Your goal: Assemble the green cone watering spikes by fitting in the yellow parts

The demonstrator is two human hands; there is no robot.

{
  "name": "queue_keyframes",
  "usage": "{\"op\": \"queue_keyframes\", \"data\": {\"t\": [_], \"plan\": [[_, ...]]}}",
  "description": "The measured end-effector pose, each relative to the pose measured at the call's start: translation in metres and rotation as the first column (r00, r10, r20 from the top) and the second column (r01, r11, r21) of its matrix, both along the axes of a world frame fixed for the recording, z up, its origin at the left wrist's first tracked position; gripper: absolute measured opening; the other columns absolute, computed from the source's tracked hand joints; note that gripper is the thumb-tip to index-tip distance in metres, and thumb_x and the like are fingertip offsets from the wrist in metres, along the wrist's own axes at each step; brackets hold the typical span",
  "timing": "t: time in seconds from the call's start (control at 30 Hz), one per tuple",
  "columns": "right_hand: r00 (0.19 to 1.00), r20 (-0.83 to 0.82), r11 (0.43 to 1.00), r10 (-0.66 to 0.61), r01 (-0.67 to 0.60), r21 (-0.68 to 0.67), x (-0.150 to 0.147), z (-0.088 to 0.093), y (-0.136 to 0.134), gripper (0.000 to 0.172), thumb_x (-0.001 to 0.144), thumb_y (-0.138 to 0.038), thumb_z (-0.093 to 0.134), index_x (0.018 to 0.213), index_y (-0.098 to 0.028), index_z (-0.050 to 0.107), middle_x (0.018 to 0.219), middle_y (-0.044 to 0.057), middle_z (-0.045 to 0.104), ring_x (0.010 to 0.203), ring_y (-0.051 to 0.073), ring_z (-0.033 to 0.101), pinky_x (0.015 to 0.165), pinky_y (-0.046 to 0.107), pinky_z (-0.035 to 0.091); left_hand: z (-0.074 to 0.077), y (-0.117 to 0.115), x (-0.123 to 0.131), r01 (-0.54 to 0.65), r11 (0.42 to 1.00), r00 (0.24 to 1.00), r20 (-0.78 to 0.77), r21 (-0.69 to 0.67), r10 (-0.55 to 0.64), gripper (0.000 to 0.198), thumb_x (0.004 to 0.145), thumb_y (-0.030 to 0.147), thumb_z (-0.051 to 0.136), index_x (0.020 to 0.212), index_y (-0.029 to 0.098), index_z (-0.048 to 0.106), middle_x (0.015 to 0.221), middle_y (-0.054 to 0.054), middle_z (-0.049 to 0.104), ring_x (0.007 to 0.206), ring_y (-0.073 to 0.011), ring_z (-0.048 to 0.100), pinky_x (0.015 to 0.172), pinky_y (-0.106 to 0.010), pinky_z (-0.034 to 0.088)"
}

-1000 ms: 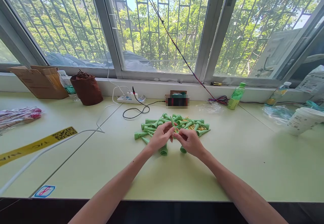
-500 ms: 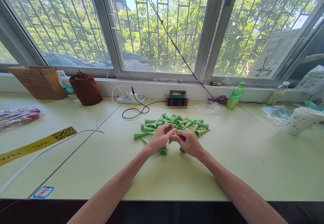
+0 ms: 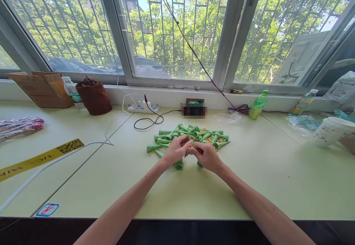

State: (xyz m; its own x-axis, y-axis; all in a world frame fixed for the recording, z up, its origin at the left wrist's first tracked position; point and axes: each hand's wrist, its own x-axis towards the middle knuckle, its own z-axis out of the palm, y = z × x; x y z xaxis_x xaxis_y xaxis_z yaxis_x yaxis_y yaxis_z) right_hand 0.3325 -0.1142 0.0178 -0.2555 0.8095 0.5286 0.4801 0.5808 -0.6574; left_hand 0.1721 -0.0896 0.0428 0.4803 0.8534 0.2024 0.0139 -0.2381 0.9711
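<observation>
I see 1 tapered green plastic spike point(image 3: 189, 135) pinched in the left hand point(image 3: 176, 150) at frame centre; whether the right hand point(image 3: 206, 155), at its lower end, grips too, I can't tell. I'd judge this fingertip adjustment, calling for a steady hold next. Around: green plastic cones point(image 3: 216, 137), small yellow stick-like pieces point(image 3: 221, 140).

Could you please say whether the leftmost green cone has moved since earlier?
No; the leftmost green cone has kept its place relative to the power strip.

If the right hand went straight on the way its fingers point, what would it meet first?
Most likely the left hand and the green spike it holds: the right hand points straight at them. Whether they already touch is unclear.
</observation>
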Motion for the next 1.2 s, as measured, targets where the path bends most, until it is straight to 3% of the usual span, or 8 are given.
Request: {"op": "queue_keyframes", "data": {"t": [0.23,0.4,0.57,0.7,1.2], "plan": [[1.0,-0.017,1.0,-0.01,0.01,0.007,0.003,0.001,0.0015,0.045,0.093,-0.047,0.052,0.06,-0.019,0.04,0.052,-0.005,0.038,0.05,0.009,0.028,0.049,0.024,0.024,0.0025,0.0001,-0.0012,-0.038,0.999,0.999,0.0,0.012,0.038,0.034,0.089,0.05,0.052,0.092,0.016,0.057,0.058,0.004,0.047,0.048,-0.0101,0.044,0.048,-0.023,0.038],[1.0,-0.013,1.0,-0.009,0.009,0.002,0.0026,0.0003,0.0019,0.042,0.093,-0.044,0.052,0.061,-0.019,0.04,0.053,-0.005,0.037,0.05,0.009,0.028,0.05,0.024,0.024,0.0012,0.0007,-0.0008,-0.03,0.999,0.998,0.049,-0.016,0.031,0.032,0.087,0.049,0.057,0.086,0.017,0.053,0.063,0.004,0.047,0.049,-0.0076,0.041,0.045,-0.021,0.035],[0.999,-0.018,0.999,-0.044,0.044,-0.005,0.0032,0.0018,0.0025,0.039,0.096,-0.04,0.046,0.063,-0.02,0.039,0.054,-0.005,0.036,0.05,0.01,0.028,0.05,0.025,0.023,0.0058,-0.0023,-0.0008,-0.05,0.992,0.992,0.107,-0.119,0.063,0.037,0.081,0.052,0.065,0.085,0.018,0.05,0.068,0.004,0.049,0.043,-0.0027,0.03,0.038,-0.017,0.024],[0.995,-0.048,0.996,-0.086,0.085,-0.021,0.0043,0.0039,0.0024,0.041,0.097,-0.04,0.042,0.062,-0.02,0.034,0.054,-0.005,0.033,0.051,0.01,0.027,0.05,0.025,0.022,0.0084,-0.0037,-0.0009,-0.062,0.988,0.989,0.124,-0.14,0.079,0.039,0.077,0.051,0.07,0.084,0.018,0.051,0.059,0.008,0.041,0.039,-0.0011,0.025,0.034,-0.017,0.017],[0.994,-0.089,0.99,-0.067,0.056,-0.127,0.005,0.0042,0.0042,0.044,0.095,-0.044,0.041,0.059,-0.021,0.033,0.053,-0.004,0.034,0.051,0.011,0.031,0.05,0.026,0.024,-0.0009,-0.0004,-0.0006,-0.128,0.975,0.992,0.042,0.179,0.122,0.021,0.086,0.036,0.063,0.085,0.016,0.056,0.068,0.003,0.046,0.053,-0.0061,0.037,0.044,-0.017,0.029]]}}
